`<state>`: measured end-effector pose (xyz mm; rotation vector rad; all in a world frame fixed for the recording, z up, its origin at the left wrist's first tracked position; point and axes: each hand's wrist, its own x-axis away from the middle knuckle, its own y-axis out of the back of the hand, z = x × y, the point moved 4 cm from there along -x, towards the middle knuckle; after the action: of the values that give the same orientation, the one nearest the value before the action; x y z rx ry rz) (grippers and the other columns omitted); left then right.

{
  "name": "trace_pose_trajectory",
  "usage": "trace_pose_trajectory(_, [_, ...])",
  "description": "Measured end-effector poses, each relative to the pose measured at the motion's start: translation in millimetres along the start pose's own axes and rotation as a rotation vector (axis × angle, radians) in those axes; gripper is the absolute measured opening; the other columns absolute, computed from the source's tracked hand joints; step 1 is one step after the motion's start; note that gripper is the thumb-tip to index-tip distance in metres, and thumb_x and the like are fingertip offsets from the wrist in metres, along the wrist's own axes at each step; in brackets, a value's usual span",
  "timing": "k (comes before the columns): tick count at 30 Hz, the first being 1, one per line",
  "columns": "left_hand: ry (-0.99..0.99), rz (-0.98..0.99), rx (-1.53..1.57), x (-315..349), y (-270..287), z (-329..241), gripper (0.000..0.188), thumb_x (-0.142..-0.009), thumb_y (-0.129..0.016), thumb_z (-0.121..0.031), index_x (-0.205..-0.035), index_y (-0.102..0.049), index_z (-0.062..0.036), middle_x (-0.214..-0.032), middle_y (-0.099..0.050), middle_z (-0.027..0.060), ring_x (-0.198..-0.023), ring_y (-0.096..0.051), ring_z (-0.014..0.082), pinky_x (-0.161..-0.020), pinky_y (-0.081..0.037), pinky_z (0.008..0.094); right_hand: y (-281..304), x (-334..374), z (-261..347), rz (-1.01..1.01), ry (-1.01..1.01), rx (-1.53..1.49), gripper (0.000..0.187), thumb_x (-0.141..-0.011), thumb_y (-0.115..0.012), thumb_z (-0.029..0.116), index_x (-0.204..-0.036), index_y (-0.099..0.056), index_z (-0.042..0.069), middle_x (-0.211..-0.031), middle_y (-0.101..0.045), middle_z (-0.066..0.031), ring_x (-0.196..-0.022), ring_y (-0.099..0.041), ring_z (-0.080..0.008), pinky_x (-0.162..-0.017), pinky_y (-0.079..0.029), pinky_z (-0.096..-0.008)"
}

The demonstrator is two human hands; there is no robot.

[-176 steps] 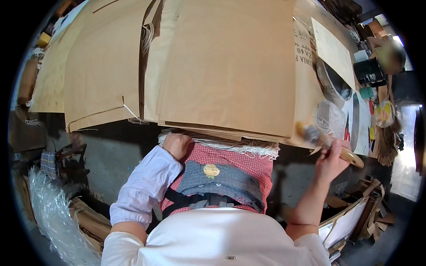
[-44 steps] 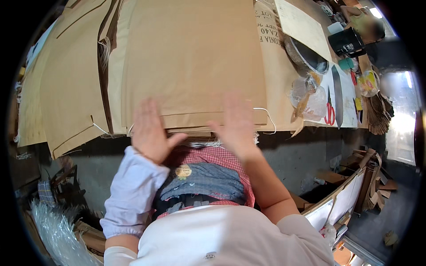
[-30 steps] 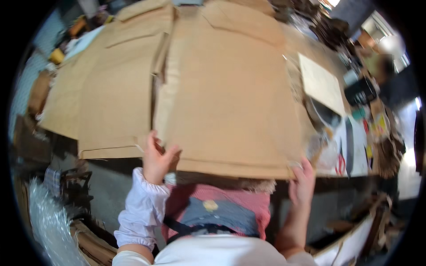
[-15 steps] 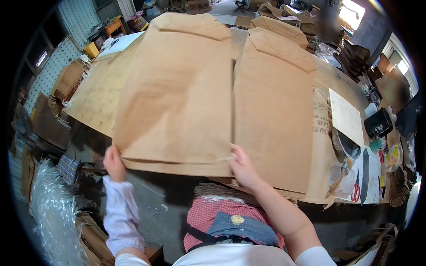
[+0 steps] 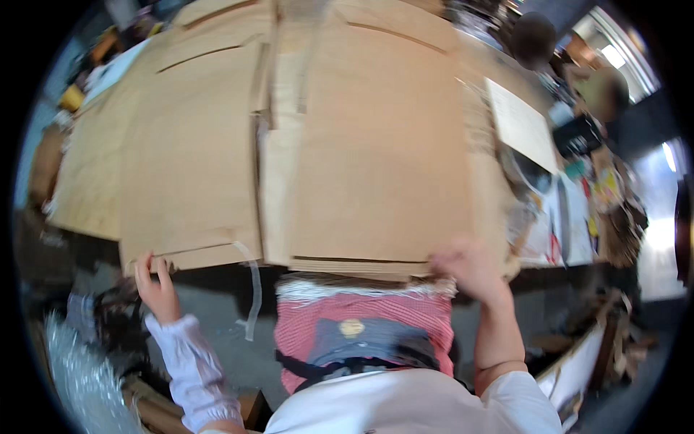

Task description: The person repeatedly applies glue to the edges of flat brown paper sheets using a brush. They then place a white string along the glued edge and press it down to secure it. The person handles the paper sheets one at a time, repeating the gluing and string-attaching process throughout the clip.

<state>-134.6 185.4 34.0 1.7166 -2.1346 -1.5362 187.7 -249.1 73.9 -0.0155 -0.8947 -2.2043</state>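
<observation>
A flat brown paper sack (image 5: 191,155) lies on the left part of the table, its near edge along the front. At its near left corner is my left hand (image 5: 157,293), fingers apart; whether they touch the paper is hard to see. From the sack's near edge a whitish strip (image 5: 254,300) hangs down past the table. To the right lies a pile of similar brown paper sacks (image 5: 379,152), their layered edges showing at the front. My right hand (image 5: 470,269) is at that pile's near right corner, its fingers smeared by motion.
On the right of the table (image 5: 90,173) are a white board (image 5: 522,123), a black container (image 5: 577,137), red-handled scissors (image 5: 554,248) and a grey strip (image 5: 564,217). Clear plastic strands (image 5: 83,376) stand at lower left. A red checked cloth (image 5: 296,329) covers my lap.
The sack both hands held by its near corners now lies flat at left. My right hand has moved from it to the right pile's corner. The whole view has shifted too.
</observation>
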Motion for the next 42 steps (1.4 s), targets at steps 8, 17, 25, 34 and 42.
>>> trace_pose_trajectory(8, [-0.789,0.469,0.267,94.9,-85.2,-264.5,0.026,-0.064,-0.072,-0.005,-0.087,-0.06,-0.0028,-0.089,-0.058,0.0113,-0.083,-0.056,0.0295,-0.071,-0.044,0.0401,141.3,34.9,-111.6,-0.494,-0.06,1.025,0.048,-0.07,-0.061,0.003,-0.117,-0.054,0.012,-0.089,-0.053,-0.0131,-0.089,-0.056,-0.0319,-0.072,-0.047,-0.0417])
trace_pose_trajectory(17, [-0.799,0.658,0.119,87.1,-130.3,-303.1,0.023,-0.057,-0.074,-0.011,-0.072,-0.057,-0.0057,-0.078,-0.054,0.0067,-0.077,-0.052,0.0258,-0.07,-0.039,0.039,254.7,-12.7,-126.8,-1.069,0.062,-0.07,0.017,-0.08,-0.068,0.015,-0.08,-0.066,-0.002,-0.062,-0.063,-0.0049,-0.051,-0.056,-0.0085,-0.048,-0.044,-0.0238])
trace_pose_trajectory(25, [-0.836,0.459,0.247,122.7,-110.0,-305.3,0.022,-0.062,-0.075,-0.011,-0.071,-0.055,-0.0053,-0.073,-0.054,0.0086,-0.071,-0.053,0.0289,-0.064,-0.041,0.0416,280.0,-64.5,-167.8,-1.08,-0.175,-0.008,0.032,-0.078,-0.072,0.025,-0.076,-0.06,-0.004,-0.056,-0.061,-0.0086,-0.047,-0.058,-0.0135,-0.046,-0.046,-0.0269])
trace_pose_trajectory(34, [-0.677,0.926,-0.089,176.4,-180.2,-197.8,0.033,-0.074,-0.062,-0.013,-0.106,-0.064,-0.0063,-0.102,-0.064,0.0172,-0.1,-0.059,0.0349,-0.086,-0.047,0.0465,293.3,-69.7,-167.9,-0.969,-0.267,0.384,0.044,-0.075,-0.068,0.04,-0.072,-0.062,-0.004,-0.066,-0.064,-0.0178,-0.065,-0.065,-0.0286,-0.064,-0.05,-0.038])
trace_pose_trajectory(42, [-0.751,0.664,0.117,174.6,-139.6,-171.3,0.024,-0.06,-0.061,-0.006,-0.084,-0.067,-0.0057,-0.095,-0.063,0.01,-0.092,-0.059,0.0307,-0.074,-0.048,0.042,267.1,-42.5,-59.7,-0.998,-0.135,0.257,0.036,-0.08,-0.063,0.033,-0.074,-0.063,-0.002,-0.069,-0.063,-0.0145,-0.062,-0.061,-0.0223,-0.058,-0.045,-0.034])
